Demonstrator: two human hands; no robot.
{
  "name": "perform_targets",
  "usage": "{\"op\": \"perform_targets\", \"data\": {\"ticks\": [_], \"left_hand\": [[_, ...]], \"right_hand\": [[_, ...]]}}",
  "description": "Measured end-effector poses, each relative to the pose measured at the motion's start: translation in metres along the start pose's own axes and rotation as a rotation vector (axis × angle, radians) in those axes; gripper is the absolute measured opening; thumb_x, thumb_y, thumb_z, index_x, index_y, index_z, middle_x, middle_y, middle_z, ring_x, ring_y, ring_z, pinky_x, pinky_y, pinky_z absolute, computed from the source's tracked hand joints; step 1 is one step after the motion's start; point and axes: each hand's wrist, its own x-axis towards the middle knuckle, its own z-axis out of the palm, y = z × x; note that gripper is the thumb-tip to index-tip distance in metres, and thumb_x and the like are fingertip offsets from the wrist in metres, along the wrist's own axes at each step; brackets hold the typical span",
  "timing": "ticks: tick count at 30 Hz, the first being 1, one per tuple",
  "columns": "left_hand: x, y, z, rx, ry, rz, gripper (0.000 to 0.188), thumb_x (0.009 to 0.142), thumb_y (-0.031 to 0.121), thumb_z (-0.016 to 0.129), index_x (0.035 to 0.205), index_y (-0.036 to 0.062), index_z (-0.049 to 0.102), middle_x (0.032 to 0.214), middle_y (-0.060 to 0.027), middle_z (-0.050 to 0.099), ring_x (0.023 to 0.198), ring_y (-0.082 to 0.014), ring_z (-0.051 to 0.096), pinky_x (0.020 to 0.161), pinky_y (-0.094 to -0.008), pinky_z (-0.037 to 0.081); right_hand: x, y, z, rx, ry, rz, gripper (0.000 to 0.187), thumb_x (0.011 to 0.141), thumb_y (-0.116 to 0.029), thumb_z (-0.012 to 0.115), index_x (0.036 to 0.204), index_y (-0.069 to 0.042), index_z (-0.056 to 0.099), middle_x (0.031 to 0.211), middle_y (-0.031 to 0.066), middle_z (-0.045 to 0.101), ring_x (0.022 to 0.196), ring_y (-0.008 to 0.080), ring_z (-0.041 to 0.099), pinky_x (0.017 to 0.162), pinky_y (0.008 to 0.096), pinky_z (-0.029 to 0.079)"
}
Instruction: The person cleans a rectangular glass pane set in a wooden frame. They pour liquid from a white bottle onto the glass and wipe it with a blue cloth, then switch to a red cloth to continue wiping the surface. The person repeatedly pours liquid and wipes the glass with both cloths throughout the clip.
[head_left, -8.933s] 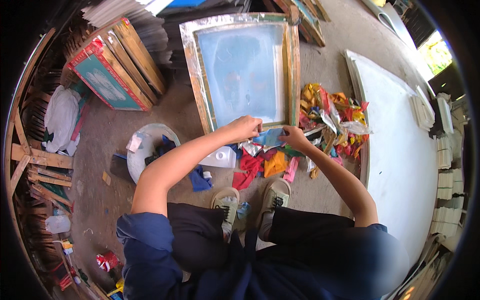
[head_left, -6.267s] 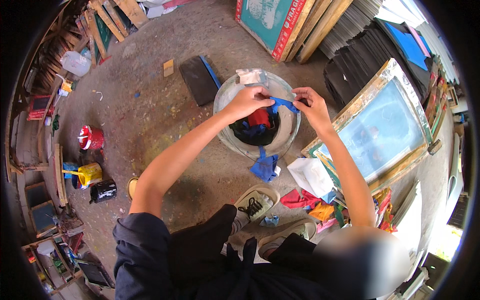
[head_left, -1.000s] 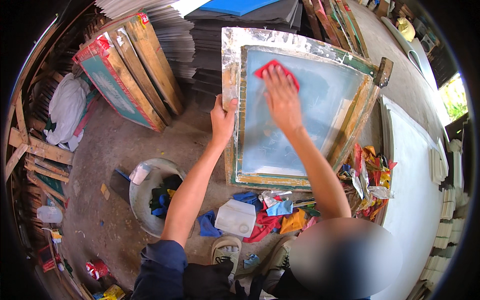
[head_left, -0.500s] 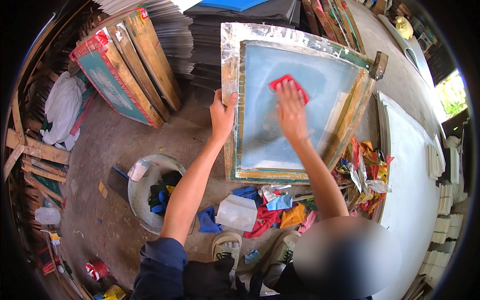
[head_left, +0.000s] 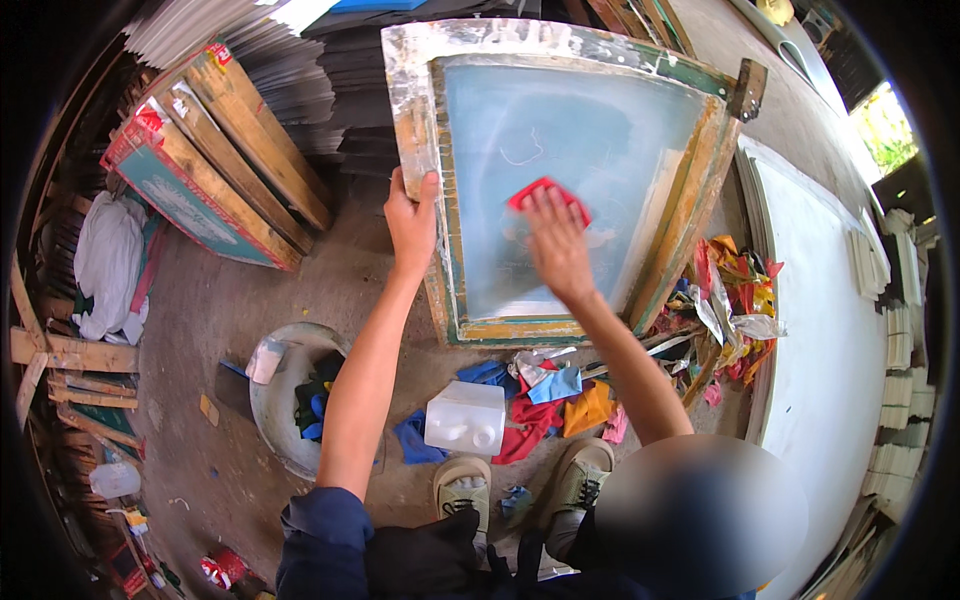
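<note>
A silkscreen frame (head_left: 412,110) of worn wood, smeared with white paint, leans upright in front of me. My left hand (head_left: 412,228) is closed around its left edge, the thumb on the front. Inside the frame is a blue-grey mesh (head_left: 590,120) with faint pale marks and a thin curved line. Near the mesh's middle, my right hand (head_left: 562,252) presses a red cloth (head_left: 518,199) against it. The fingers lie over the cloth and cover most of it. Below the frame a translucent plastic jug (head_left: 462,415) lies on its side.
Coloured rags (head_left: 585,408) lie about the jug, close to my shoes. A round tub (head_left: 268,410) with dark cloths stands left of my left forearm. More wooden screens (head_left: 205,225) lean at the left. A white sheet stack (head_left: 820,300) and crumpled scraps (head_left: 740,290) are at right.
My right hand has wiped the red cloth lower on the mesh, baring the curved line above it. My left hand still holds the frame's edge. The whole view has shifted slightly.
</note>
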Motion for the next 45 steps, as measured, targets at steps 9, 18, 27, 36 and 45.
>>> {"op": "perform_targets", "data": {"ticks": [9,18,27,36,45], "left_hand": [[0.002,0.006,0.001,-0.020,-0.019,-0.055,0.034,0.076,0.016,0.070,0.097,-0.0030,0.053,0.085,-0.0084,0.063,0.076,-0.0092,0.056,0.069,-0.0254,0.045],[0.001,0.001,0.003,-0.013,0.009,-0.067,0.029,0.077,0.011,0.067,0.098,-0.0033,0.053,0.087,-0.0079,0.062,0.077,-0.0094,0.055,0.071,-0.0250,0.045],[0.006,-0.014,-0.001,-0.013,0.020,-0.067,0.030,0.077,0.014,0.067,0.098,-0.0037,0.053,0.089,-0.0091,0.063,0.079,-0.0114,0.057,0.072,-0.0266,0.045],[0.013,-0.033,0.001,0.063,0.011,-0.048,0.037,0.076,0.022,0.069,0.098,-0.0037,0.053,0.089,-0.0132,0.064,0.080,-0.0164,0.061,0.073,-0.0293,0.046],[0.000,-0.016,-0.023,0.586,-0.011,0.290,0.079,0.072,0.036,0.071,0.127,-0.0017,0.029,0.121,-0.0198,0.040,0.109,-0.0296,0.041,0.090,-0.0423,0.033]], "right_hand": [[-0.017,0.031,-0.005,0.065,-0.172,-0.154,0.050,0.082,-0.011,0.051,0.131,-0.010,0.038,0.136,0.0077,0.038,0.127,0.0218,0.034,0.106,0.0386,0.025],[-0.016,0.049,-0.017,-0.058,-0.173,-0.476,0.044,0.083,-0.009,0.050,0.127,-0.007,0.043,0.131,0.0104,0.044,0.122,0.0237,0.040,0.101,0.0380,0.033],[-0.044,-0.023,0.027,0.174,-0.098,0.062,0.058,0.081,-0.011,0.052,0.135,-0.007,0.032,0.140,0.0099,0.031,0.131,0.0249,0.027,0.107,0.0411,0.021],[-0.081,-0.019,0.031,0.181,-0.178,-0.365,0.044,0.067,-0.009,0.057,0.110,-0.003,0.054,0.128,0.0063,0.046,0.113,0.0211,0.045,0.094,0.0347,0.041],[-0.084,-0.026,0.004,0.408,-0.142,-0.085,0.025,0.061,0.003,0.058,0.085,-0.004,0.057,0.091,0.0053,0.059,0.090,0.0227,0.054,0.075,0.0313,0.050]]}}
